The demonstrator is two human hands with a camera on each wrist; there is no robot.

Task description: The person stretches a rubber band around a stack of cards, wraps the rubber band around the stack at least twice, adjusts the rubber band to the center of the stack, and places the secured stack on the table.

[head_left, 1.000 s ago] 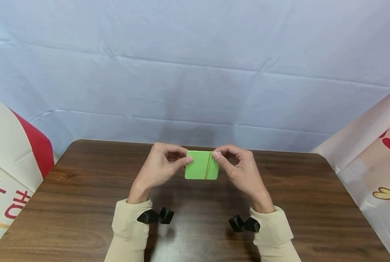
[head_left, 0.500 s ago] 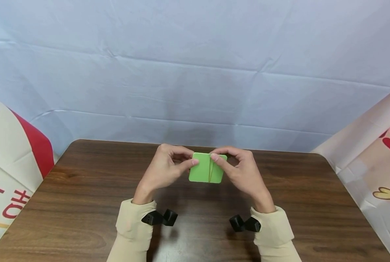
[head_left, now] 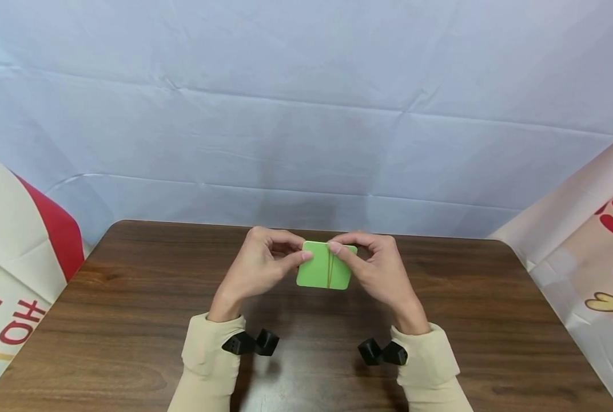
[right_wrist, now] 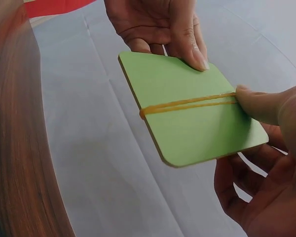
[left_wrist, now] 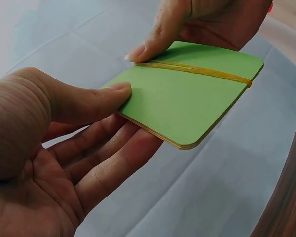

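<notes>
A thin stack of green cards [head_left: 314, 269] with rounded corners is held up above the table by both hands. Around it runs a yellow-brown rubber band [left_wrist: 202, 72], its two strands lying close together across the green face. My left hand [head_left: 260, 266] pinches the stack's left edge, thumb on the face and fingers beneath. At the far right part, my right hand [head_left: 383, 272] pinches the stack, its thumb tip touching the band's upper end, as the right wrist view shows. What the right fingers do behind the cards is mostly hidden.
Below the hands spreads a dark wooden table [head_left: 131, 320]. A pale blue cloth [head_left: 306, 114] hangs behind its far edge. Printed banners flank it, one at the left [head_left: 13, 257] and one at the right [head_left: 594, 274].
The left hand and the card stack have moved slightly right and toward me. The rubber band now sits nearer the stack's middle, its strands more upright. The right hand has barely moved.
</notes>
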